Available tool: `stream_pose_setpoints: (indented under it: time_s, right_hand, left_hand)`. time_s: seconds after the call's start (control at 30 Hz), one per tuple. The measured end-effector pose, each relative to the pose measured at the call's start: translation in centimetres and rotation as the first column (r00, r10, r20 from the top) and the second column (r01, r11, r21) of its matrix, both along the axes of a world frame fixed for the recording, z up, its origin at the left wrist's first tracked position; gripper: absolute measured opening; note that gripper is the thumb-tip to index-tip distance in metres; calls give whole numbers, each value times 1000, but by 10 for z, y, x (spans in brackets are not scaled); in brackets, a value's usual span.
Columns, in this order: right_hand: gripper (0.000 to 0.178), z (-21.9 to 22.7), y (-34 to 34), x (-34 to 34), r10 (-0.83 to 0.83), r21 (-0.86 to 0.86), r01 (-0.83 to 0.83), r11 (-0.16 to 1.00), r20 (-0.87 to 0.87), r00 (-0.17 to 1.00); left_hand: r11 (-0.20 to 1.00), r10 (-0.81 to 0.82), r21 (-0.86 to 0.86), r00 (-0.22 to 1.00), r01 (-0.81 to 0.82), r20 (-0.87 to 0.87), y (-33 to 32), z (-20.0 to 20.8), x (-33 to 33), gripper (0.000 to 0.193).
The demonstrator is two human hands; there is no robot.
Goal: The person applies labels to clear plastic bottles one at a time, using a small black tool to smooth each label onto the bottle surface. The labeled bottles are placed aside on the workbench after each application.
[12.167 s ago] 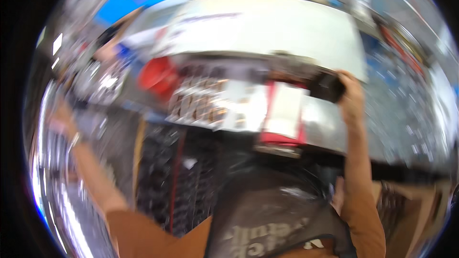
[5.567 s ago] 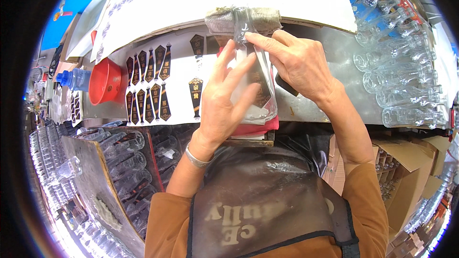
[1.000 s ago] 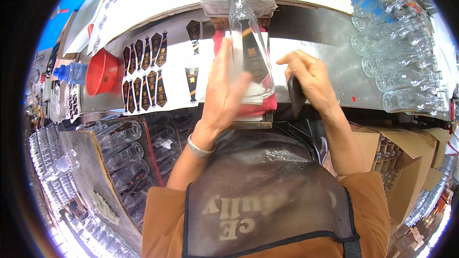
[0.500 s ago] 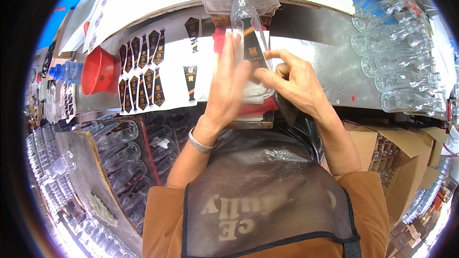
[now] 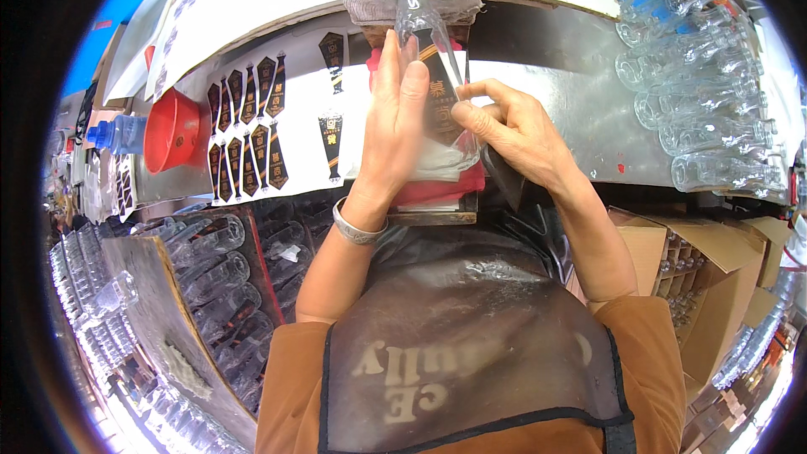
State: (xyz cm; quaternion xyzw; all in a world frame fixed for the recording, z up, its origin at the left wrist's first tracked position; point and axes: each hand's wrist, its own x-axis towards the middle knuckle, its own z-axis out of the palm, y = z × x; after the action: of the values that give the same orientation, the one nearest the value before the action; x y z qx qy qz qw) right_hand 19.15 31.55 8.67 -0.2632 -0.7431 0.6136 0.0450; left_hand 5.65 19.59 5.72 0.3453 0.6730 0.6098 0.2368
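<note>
A clear glass bottle (image 5: 413, 4) lies with its neck away from me, resting on a folded grey cloth (image 5: 370, 2). Its upper face carries a dark label (image 5: 440, 105) with gold characters and an orange stripe. My left hand (image 5: 393, 122) lies along the bottle's left side, fingers stretched out, partly blurred. Thumb and forefinger of my right hand (image 5: 521, 130) come together at the label's right edge; the other fingers curl under, so what they hold is hidden. From beneath that palm a dark flat pointed piece (image 5: 504, 181) sticks out. Red cloth (image 5: 439, 192) is under the bottle.
To the left, a white backing sheet (image 5: 307, 147) bears several dark labels, beside a red bowl (image 5: 173, 130) and a blue-capped plastic bottle (image 5: 118, 133). Several clear bottles (image 5: 706, 109) line the right. Below are a crate of bottles (image 5: 223, 269) and an open cardboard box (image 5: 714, 244).
My left palm has turned and shifted slightly left along the bottle. My right thumb and forefinger have closed together near the label's edge. The bottle appears slightly further left in view.
</note>
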Motion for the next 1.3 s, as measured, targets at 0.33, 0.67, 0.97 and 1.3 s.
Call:
stream_pose_setpoints:
  time_s: [0.33, 0.67, 0.97, 1.3]
  right_hand:
    - [42, -15, 18, 9, -75, -253, 40, 967, -130, 989]
    - [27, 2, 29, -18, -40, 395, 246, 885, -463, 886]
    - [29, 25, 60, -58, 42, 503, 248, 828, -498, 866]
    - [23, 26, 75, -59, -174, 212, 376, 902, -619, 766]
  left_hand:
    - [999, -22, 48, 995, 17, 94, -8, 2, -5, 73]
    - [998, -8, 68, 995, 1, 101, -10, 9, -7, 70]
    - [996, 47, 69, 985, -59, 163, 4, 15, -27, 65]
    - [980, 146, -160, 977, -121, 157, 34, 16, -42, 69]
